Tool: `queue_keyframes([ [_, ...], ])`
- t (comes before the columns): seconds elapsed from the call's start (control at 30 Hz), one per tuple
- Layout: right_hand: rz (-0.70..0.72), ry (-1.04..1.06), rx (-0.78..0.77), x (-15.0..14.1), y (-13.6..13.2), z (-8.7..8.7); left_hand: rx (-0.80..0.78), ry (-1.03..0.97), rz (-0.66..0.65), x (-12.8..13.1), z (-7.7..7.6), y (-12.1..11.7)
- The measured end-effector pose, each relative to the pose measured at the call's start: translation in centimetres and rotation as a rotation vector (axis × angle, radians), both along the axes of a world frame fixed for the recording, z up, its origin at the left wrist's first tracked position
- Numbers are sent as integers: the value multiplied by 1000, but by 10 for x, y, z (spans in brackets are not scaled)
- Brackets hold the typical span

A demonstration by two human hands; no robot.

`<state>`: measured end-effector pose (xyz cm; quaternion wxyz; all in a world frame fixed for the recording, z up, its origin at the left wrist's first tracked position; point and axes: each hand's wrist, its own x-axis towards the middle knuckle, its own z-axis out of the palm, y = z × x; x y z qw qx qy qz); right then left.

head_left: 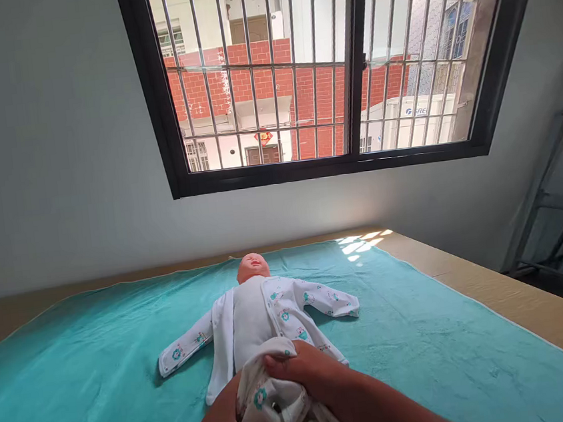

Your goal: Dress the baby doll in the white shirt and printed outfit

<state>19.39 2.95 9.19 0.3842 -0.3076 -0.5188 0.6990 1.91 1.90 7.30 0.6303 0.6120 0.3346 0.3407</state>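
Note:
A baby doll (250,308) lies on its back, head toward the wall, in a white printed jacket (284,308) that is spread open at the front with both sleeves out to the sides. Bunched white printed baby pants (265,395) cover its lower body, and its legs are hidden. My left hand (230,421) is closed on the pants from the left side. On the right, my right hand (313,375) grips their upper edge, thumb lying over the fabric near the doll's belly.
A turquoise blanket (101,364) lies under the doll on a wooden tabletop (491,289). Behind it rises a grey wall (65,160) with a barred, dark-framed window (357,163). A metal frame (538,211) stands at the far right. Sunlight patches fall on the blanket's back corner.

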Motion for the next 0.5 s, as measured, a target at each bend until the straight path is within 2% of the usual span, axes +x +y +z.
queue_keyframes([
  [0.13,143,-150,116,9,-4,10,-23,109,222,2,3,-3],
  [0.23,193,-545,175,16,-8,17,-87,50,294,-1,-2,-1],
  [0.3,202,-687,181,18,-10,19,-103,29,294,-1,-5,0],
  [0.43,208,-514,155,14,-10,18,-77,10,299,1,-2,-1],
  [0.5,169,-506,142,12,-9,17,-71,-19,286,2,1,0],
])
